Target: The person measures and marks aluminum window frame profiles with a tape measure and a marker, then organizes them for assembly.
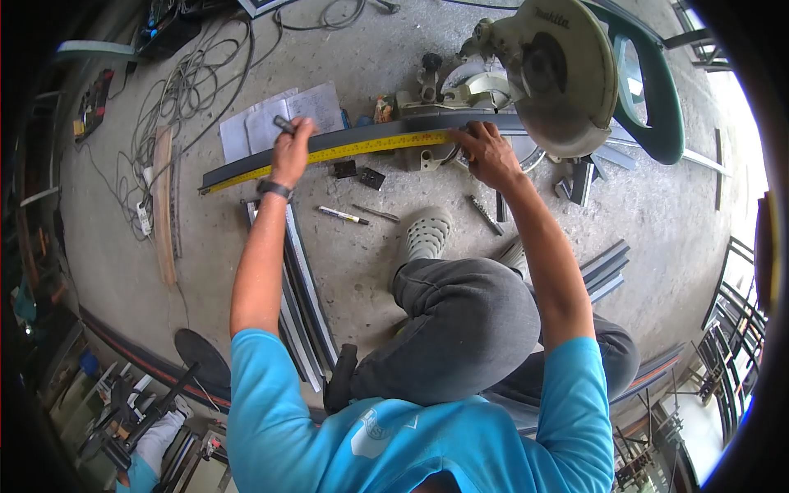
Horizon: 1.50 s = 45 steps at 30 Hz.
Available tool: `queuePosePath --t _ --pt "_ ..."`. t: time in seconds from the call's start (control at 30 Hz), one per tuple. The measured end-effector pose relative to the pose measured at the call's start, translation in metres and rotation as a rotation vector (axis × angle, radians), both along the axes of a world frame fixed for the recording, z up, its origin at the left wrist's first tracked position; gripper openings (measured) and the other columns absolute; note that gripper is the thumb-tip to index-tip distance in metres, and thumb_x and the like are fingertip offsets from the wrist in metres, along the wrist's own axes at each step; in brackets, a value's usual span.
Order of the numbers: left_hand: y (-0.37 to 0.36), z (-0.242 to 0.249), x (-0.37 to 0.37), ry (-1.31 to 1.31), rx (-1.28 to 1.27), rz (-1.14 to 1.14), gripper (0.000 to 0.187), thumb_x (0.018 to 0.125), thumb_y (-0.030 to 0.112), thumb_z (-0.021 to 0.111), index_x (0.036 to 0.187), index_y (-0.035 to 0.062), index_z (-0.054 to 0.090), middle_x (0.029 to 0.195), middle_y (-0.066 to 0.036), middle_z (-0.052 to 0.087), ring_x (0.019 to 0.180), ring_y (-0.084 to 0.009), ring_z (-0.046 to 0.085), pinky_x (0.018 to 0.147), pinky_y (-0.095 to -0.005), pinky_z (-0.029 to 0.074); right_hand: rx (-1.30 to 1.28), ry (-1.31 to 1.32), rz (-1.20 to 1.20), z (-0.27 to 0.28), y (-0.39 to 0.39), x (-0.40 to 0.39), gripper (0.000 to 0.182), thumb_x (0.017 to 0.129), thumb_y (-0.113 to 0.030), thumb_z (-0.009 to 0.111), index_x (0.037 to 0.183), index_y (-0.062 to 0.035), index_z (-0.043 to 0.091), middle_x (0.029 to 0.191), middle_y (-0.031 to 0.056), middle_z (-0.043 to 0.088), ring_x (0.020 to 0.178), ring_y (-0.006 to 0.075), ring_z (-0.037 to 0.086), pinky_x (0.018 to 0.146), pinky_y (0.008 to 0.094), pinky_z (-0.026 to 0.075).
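Observation:
A long dark grey metal profile (370, 131) lies across the base of the miter saw (436, 156). Along its near edge runs the yellow blade of a tape measure (362, 148), reaching to the profile's left end. My right hand (491, 154) is closed on the tape measure at the blade's right end, its case mostly hidden by my fingers. My left hand (291, 154) is over the profile, fingers curled around a short dark pen-like stick (283, 125). A notebook with handwriting (316, 105) lies open just behind the profile.
Behind my right hand stands the saw's blade guard (567, 74) with its green handle (657, 123). A white marker (343, 215) and small black blocks (371, 178) lie on the floor. Cut profiles (308, 287) are by my left arm; coiled cables (185, 99) lie farther left.

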<state>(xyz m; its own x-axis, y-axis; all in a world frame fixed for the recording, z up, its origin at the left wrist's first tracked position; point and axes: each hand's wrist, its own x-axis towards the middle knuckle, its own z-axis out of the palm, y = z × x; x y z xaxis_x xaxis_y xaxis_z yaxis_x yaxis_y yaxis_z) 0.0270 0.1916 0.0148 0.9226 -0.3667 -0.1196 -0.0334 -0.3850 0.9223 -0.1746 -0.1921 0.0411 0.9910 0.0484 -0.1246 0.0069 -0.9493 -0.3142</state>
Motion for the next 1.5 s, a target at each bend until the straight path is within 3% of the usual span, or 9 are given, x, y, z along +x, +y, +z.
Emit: queuePosePath --t 0.03,0.1,0.2,0.3,0.33,0.43,0.47,0.77,1.5 --pt "-0.025 0.002 -0.004 -0.089 -0.033 -0.012 0.046 0.102 0.049 0.057 0.092 0.0047 0.069 0.084 -0.008 0.071 0.077 -0.0227 0.065 0.076 -0.0358 0.050 0.002 -0.004 0.000 -0.002 0.000 -0.001 0.068 0.082 -0.004 0.073 0.143 -0.0303 0.056 0.131 0.0084 0.054 0.126 0.0325 0.052 0.101 0.0453 0.054" --pt "-0.056 0.013 -0.003 0.206 0.298 -0.125 0.048 0.103 0.050 0.055 0.093 0.0050 0.070 0.083 -0.005 0.070 0.074 -0.0147 0.064 0.069 -0.0321 0.049 -0.002 -0.014 0.001 -0.004 -0.002 0.000 0.069 0.081 -0.004 0.074 0.143 -0.0302 0.056 0.131 0.0082 0.054 0.126 0.0324 0.052 0.101 0.0454 0.054" --pt "-0.102 0.015 -0.015 0.448 0.088 -0.162 0.044 0.104 0.047 0.058 0.097 0.0058 0.070 0.080 -0.001 0.067 0.067 -0.0087 0.060 0.060 -0.0263 0.049 -0.019 -0.003 -0.003 -0.004 0.000 -0.001 0.070 0.080 -0.004 0.073 0.143 -0.0302 0.056 0.132 0.0083 0.054 0.127 0.0324 0.051 0.100 0.0450 0.054" --pt "-0.129 -0.006 -0.020 0.405 -0.115 -0.278 0.036 0.101 0.041 0.064 0.100 0.0053 0.070 0.078 -0.002 0.068 0.069 -0.0086 0.062 0.061 -0.0250 0.051 -0.011 -0.008 -0.018 -0.002 0.002 -0.001 0.069 0.081 -0.003 0.072 0.143 -0.0303 0.056 0.133 0.0085 0.054 0.129 0.0323 0.051 0.101 0.0444 0.053" --pt "-0.134 -0.012 -0.021 0.328 -0.037 -0.330 0.028 0.099 0.033 0.068 0.101 0.0053 0.070 0.079 -0.002 0.069 0.073 -0.0105 0.066 0.068 -0.0268 0.054 -0.016 0.009 -0.023 0.001 0.003 -0.001 0.069 0.082 -0.003 0.072 0.143 -0.0305 0.056 0.133 0.0087 0.054 0.129 0.0323 0.050 0.101 0.0443 0.053" --pt "-0.146 -0.018 -0.022 0.077 0.103 -0.465 0.026 0.097 0.031 0.068 0.102 0.0053 0.070 0.085 -0.004 0.074 0.081 -0.0127 0.070 0.077 -0.0285 0.056 -0.026 0.039 -0.037 0.004 0.003 0.000 0.068 0.083 -0.003 0.071 0.143 -0.0313 0.056 0.134 0.0091 0.054 0.129 0.0323 0.050 0.101 0.0440 0.053" --pt "-0.150 -0.018 -0.023 0.126 0.119 -0.456 0.025 0.096 0.030 0.069 0.102 0.0054 0.071 0.089 -0.005 0.076 0.086 -0.0141 0.073 0.083 -0.0296 0.056 -0.027 0.040 -0.038 0.004 0.004 0.001 0.068 0.083 -0.004 0.071 0.143 -0.0315 0.056 0.134 0.0093 0.054 0.129 0.0323 0.050 0.101 0.0440 0.053" --pt "-0.155 -0.023 -0.024 0.010 0.198 -0.489 0.023 0.094 0.028 0.069 0.097 0.0054 0.073 0.083 -0.005 0.077 0.083 -0.0190 0.073 0.084 -0.0338 0.055 -0.039 0.081 -0.037 -0.002 0.002 0.000 0.069 0.084 -0.006 0.072 0.145 -0.0325 0.055 0.136 0.0090 0.052 0.129 0.0321 0.050 0.100 0.0437 0.054" --pt "-0.156 -0.021 -0.024 0.017 0.236 -0.517 0.025 0.095 0.030 0.069 0.101 0.0063 0.073 0.086 -0.006 0.078 0.087 -0.0192 0.074 0.084 -0.0343 0.056 -0.031 0.063 -0.038 -0.004 0.001 0.000 0.070 0.082 -0.005 0.072 0.145 -0.0321 0.056 0.135 0.0079 0.052 0.129 0.0325 0.050 0.099 0.0450 0.054"
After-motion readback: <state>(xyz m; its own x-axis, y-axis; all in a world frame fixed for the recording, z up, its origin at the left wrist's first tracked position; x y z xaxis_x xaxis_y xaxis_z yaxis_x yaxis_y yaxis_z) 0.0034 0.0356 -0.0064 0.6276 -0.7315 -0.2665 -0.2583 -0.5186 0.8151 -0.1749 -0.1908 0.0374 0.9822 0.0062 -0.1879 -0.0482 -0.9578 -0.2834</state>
